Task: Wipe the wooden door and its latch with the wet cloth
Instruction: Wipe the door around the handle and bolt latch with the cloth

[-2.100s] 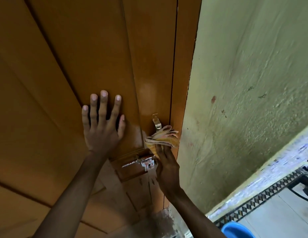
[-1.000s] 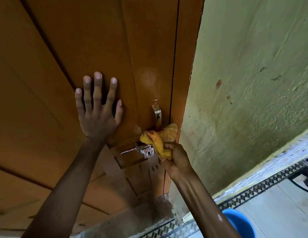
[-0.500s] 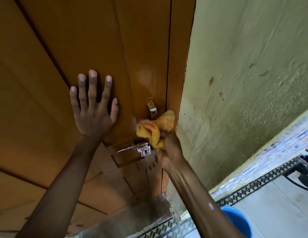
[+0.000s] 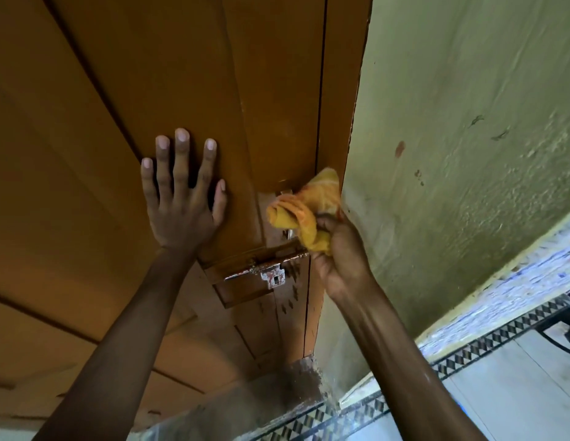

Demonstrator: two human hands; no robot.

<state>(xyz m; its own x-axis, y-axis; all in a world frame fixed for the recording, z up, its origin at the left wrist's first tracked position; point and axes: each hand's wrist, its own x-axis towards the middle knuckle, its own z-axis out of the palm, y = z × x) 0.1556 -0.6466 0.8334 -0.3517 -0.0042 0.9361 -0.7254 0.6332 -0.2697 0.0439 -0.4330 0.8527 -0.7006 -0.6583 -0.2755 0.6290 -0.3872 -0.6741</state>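
The brown wooden door (image 4: 169, 78) fills the left half of the head view. My left hand (image 4: 181, 192) lies flat on it with fingers spread. My right hand (image 4: 341, 256) grips a bunched yellow-orange wet cloth (image 4: 306, 211), pressed on the door's right edge beside the frame. The cloth covers most of a metal handle; only its top and bottom ends show. Just below, the silver sliding latch (image 4: 261, 272) crosses the door, its right end at my right hand's fingers.
A rough pale green wall (image 4: 468, 138) stands right of the door frame (image 4: 341, 90). Below it run a patterned black-and-white tile border (image 4: 484, 345) and light floor tiles. A dusty threshold (image 4: 277, 393) lies at the door's foot.
My right hand has moved the cloth up over the metal handle along the door's edge, hiding most of it. The left hand stays flat on the door. The blue bucket has left the view.
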